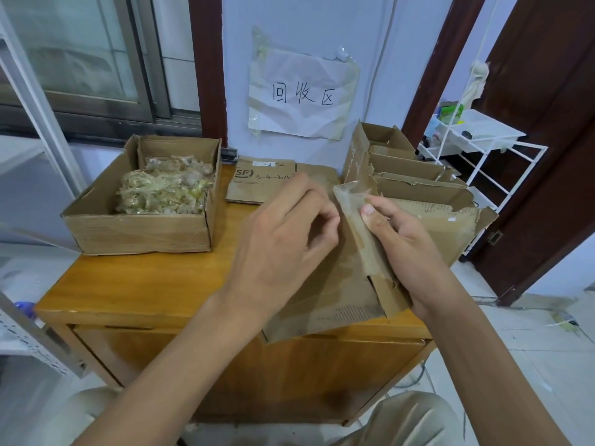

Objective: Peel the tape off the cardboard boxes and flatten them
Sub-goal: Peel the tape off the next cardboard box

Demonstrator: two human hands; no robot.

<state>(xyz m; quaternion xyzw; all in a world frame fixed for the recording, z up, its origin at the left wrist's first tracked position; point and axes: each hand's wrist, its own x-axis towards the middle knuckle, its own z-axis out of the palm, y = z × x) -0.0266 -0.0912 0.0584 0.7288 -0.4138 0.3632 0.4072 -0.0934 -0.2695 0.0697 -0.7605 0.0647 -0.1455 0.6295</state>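
A worn, partly opened cardboard box lies over the front right of the wooden table. One flap of it stands up, covered with clear tape. My right hand grips this flap, thumb on its front face. My left hand is beside the flap with its fingers curled, and the fingertips pick at the tape's edge. Whether they hold the tape I cannot tell.
An open box at the back left holds a heap of crumpled peeled tape. Flattened cardboard lies at the back centre under a paper sign. More opened boxes stand at the right. A white rack stands beyond.
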